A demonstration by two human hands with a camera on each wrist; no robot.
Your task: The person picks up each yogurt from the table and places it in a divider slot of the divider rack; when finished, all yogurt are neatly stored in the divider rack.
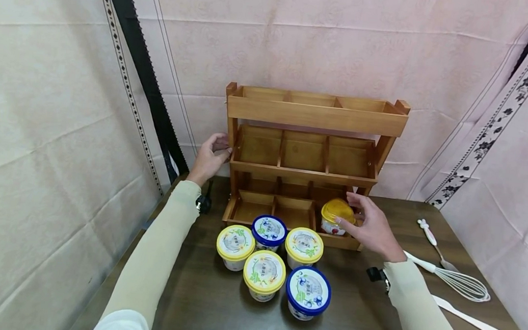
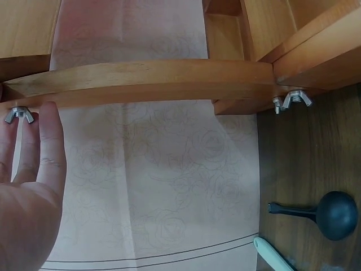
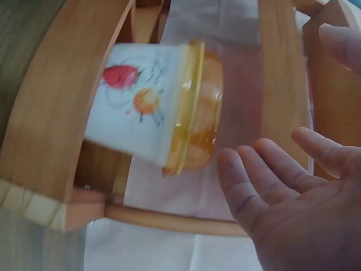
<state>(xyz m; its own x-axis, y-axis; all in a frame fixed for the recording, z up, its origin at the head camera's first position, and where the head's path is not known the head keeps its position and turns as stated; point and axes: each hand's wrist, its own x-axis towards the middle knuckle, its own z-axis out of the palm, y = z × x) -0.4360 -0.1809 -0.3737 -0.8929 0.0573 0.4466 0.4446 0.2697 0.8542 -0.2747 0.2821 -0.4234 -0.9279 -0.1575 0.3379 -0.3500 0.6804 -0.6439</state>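
A three-tier wooden rack (image 1: 318, 116) stands at the back of the table. My left hand (image 1: 211, 156) rests at its left upright, fingers extended against the wood beside a wing nut (image 2: 20, 114). A white tub with a golden-yellow lid (image 1: 337, 211) sits in the bottom tier's right compartment; strawberry and orange pictures show on its side in the right wrist view. My right hand (image 1: 370, 226) is beside this tub, its fingers spread and apart from it in the right wrist view. Before the rack stand three yellow-lidded tubs (image 1: 264, 272) and two blue-lidded tubs (image 1: 308, 291).
Right of the rack lie a white-handled fork-like utensil (image 1: 429, 233), a whisk (image 1: 462, 285) and a white spreader-like utensil (image 1: 469, 318). Beside the rack's left side lies a black ladle (image 2: 337, 215), with a pale green handle (image 2: 271, 254) near it. Curtains (image 1: 327, 52) hang behind the table.
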